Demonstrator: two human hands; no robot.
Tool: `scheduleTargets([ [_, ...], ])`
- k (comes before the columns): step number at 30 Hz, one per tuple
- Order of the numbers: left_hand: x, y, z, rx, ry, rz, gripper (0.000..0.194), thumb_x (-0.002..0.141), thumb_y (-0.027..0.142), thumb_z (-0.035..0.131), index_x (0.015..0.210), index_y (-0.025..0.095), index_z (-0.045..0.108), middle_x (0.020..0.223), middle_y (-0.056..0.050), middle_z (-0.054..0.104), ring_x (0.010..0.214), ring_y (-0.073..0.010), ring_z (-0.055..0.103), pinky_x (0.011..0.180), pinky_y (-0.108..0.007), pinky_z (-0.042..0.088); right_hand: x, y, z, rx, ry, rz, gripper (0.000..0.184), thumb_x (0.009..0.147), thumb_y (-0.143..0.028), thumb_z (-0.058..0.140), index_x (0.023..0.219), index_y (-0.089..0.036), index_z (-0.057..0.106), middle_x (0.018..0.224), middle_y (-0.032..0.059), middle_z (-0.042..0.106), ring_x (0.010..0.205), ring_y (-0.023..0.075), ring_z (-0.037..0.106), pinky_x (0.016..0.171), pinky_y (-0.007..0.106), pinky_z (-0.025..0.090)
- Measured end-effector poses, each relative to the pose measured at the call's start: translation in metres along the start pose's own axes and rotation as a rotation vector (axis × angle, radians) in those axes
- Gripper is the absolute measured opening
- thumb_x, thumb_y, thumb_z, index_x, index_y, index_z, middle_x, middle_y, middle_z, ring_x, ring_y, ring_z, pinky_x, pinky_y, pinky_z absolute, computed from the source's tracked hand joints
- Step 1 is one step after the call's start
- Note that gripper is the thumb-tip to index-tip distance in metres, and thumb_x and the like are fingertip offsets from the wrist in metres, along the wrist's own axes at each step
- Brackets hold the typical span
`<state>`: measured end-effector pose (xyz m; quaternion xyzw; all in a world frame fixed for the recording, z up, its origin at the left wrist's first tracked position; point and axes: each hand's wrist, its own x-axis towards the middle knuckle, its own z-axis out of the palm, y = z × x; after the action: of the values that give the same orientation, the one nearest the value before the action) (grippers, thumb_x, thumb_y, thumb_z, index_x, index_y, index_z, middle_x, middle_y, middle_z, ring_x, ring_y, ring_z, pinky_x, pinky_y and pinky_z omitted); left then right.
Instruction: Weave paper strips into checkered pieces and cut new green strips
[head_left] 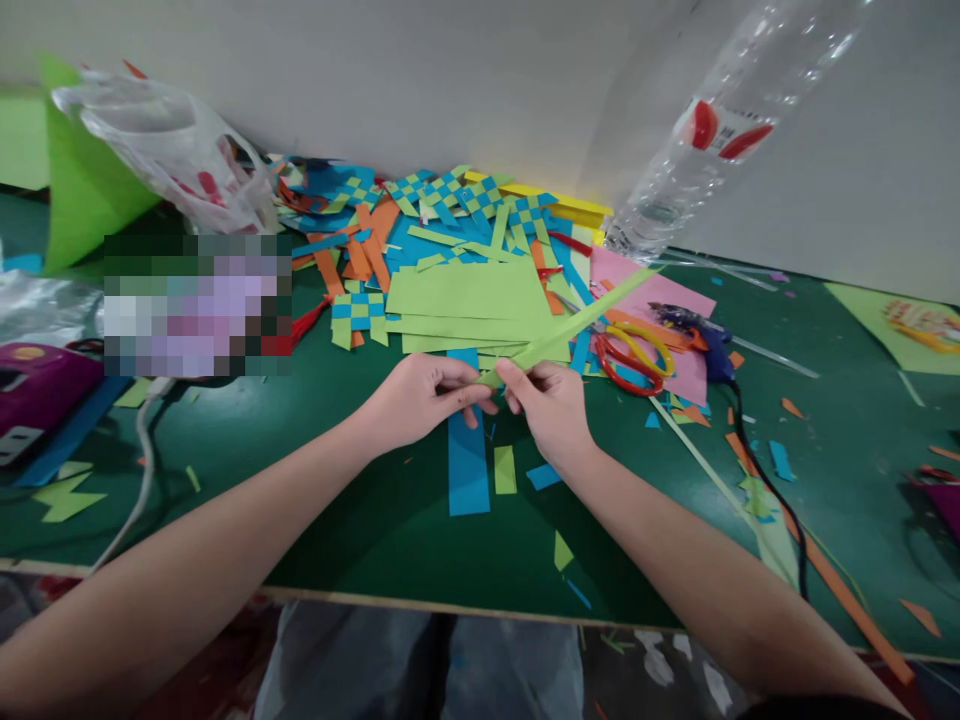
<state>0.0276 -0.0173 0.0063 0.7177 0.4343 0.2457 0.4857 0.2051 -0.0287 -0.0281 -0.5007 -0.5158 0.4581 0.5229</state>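
Note:
A long light-green paper strip (581, 322) slants up to the right from my fingers. My left hand (416, 400) pinches its lower end between thumb and fingers. Close beside it, my right hand (551, 405) grips the same strip with the thumb on top. Under my hands a blue paper strip (469, 470) lies upright on the green table. A small green paper piece (505, 470) and a blue scrap (543, 476) lie just nearer to me. Behind the hands rests a stack of light-green paper sheets (465, 300).
Scissors (634, 355) with red and yellow handles and a dark blue glue gun (709, 345) lie right. Woven blue-green paper pieces (450, 190) pile at the back. A plastic bottle (735, 130) stands by the wall; a plastic bag (172, 140) and a purple stapler-like object (45, 395) are left.

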Motion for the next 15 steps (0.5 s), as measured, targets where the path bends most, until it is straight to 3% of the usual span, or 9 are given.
scheduleTargets([
  [5,0.001,-0.006,-0.001,-0.008,-0.014,-0.003,0.024,0.088,0.038,0.060,0.078,0.018,0.069,0.082,-0.003,0.077,0.059,-0.0123,0.069,0.060,-0.022,0.054,0.009,0.004,0.000,0.153,0.175,0.024,0.049,0.069,-0.052,0.078,0.051,-0.022,0.044,0.045,-0.0085,0.035,0.045,0.0066,0.031,0.043,0.026,0.025],
  [15,0.001,-0.003,-0.002,0.036,0.000,-0.013,0.024,0.089,0.036,0.061,0.078,0.018,0.072,0.068,-0.001,0.074,0.056,-0.0109,0.066,0.058,-0.019,0.051,0.012,0.007,-0.003,0.210,0.148,0.051,0.048,0.067,-0.052,0.080,0.053,-0.021,0.046,0.046,-0.0086,0.038,0.044,0.0057,0.031,0.042,0.026,0.023],
])
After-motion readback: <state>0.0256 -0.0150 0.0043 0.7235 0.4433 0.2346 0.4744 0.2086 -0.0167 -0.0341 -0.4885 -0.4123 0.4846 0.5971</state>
